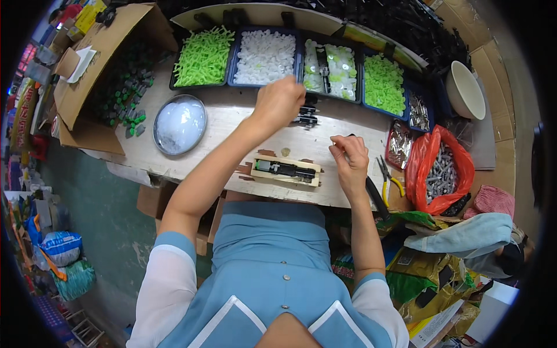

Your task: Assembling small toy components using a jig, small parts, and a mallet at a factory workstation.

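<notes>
My left hand (280,103) is raised over the far part of the bench, in front of the bin of white parts (264,55). Its fingers are curled together, and whatever they hold is hidden. Several black assembled pieces (306,120) lie on the bench beside and below it. My right hand (351,161) is pinched above the bench, thumb against forefinger, with any small part between them too small to make out. To its left, near the front edge, a cream holder block (318,174) cradles a black mechanism (287,169) with a green piece at its left end.
Bins of green strips (203,58), white discs (341,69) and green pieces (383,84) line the back. A round dish (180,124) stands left, near an open carton (101,75). At right are yellow-handled pliers (390,178) and a red bag (415,180) of grey parts.
</notes>
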`<state>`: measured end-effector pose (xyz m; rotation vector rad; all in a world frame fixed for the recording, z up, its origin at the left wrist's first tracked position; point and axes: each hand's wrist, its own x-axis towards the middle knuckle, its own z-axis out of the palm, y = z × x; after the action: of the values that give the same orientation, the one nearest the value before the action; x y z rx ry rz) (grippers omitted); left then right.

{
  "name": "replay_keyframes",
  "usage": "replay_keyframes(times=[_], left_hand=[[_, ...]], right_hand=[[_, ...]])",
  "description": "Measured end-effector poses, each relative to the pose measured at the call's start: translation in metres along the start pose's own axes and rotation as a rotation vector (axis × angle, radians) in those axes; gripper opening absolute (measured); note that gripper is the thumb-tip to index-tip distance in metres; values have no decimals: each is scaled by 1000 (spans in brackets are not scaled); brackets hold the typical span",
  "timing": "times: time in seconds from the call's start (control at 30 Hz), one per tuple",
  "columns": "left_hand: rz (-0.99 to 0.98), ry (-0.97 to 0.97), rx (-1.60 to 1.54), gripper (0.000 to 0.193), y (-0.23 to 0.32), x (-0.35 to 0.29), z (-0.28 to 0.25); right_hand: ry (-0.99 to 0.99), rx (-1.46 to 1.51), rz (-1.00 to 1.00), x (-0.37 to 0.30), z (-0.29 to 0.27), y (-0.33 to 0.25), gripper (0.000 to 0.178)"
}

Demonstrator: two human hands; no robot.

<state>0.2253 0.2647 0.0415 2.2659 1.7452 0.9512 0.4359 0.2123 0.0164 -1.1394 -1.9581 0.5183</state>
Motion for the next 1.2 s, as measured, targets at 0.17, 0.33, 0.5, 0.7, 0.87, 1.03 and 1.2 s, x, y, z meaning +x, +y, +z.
replay_keyframes(times=[0.17, 0.33, 0.5, 0.7, 0.87, 1.03, 1.2], left_hand=[[44, -37, 380, 7, -14, 79, 44], [106, -138, 456, 11, -20, 98, 50], [126, -95, 198, 10, -30, 92, 42], [-426, -108, -803, 15, -10, 66, 13], [-474, -151, -1407, 16, 8, -17, -6], [-548, -300, -1547, 18, 26, -90, -19], [-565, -305, -1555, 19, 29, -115, -29]], right_hand=[[-12, -57, -16, 1, 0, 2, 14], [-26, -74, -15, -1, -1, 6, 13], [-23, -64, -15, -4, -3, 6, 12], [12, 60, 40, -1, -2, -6, 12], [50, 473, 247, 0, 0, -22, 13], [-144, 752, 229, 3, 7, -44, 8], [-230, 657, 206, -1, 18, -53, 4]])
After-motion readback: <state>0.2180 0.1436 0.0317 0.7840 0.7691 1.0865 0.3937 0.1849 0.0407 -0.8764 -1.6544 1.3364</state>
